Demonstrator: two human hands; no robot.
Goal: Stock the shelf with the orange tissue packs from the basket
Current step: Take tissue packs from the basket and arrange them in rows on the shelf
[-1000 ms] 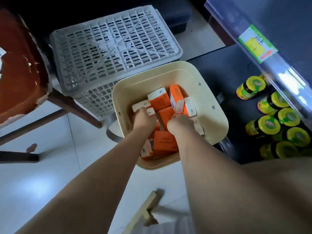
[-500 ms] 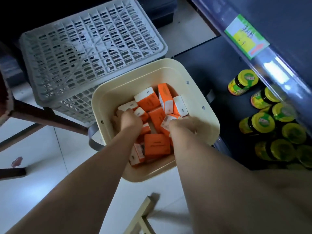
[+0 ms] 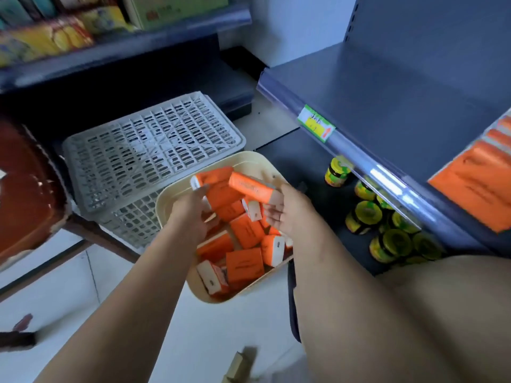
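Orange tissue packs fill the cream basket that sits on the pale floor in the middle of your view. Your left hand is raised over the basket's ten o'clock side, its grip closed around one orange tissue pack whose white end points toward nine o'clock. Your right hand hovers at the basket's two o'clock side with the palm turned up; its grip holds a second pack, which lies tilted across the fingers with its white end toward four o'clock. The two held packs sit just beside each other above the pile, their orange ends nearly meeting at twelve o'clock of the basket.

Below them the loose packs lie jumbled at many angles, some showing orange faces and some white ends.

At three o'clock the dark shelf runs diagonally, edged by a clear price rail with a green and yellow label. On the shelf at the far right, more orange packs are already laid flat, though blur hides their count. Under that shelf, on the lower board, yellow-lidded jars stand close together.

At eleven o'clock an upturned grey slatted crate touches the basket's far rim. At nine o'clock a red-brown chair seat fills the left edge. At twelve o'clock another shelf holds blurred packaged goods.
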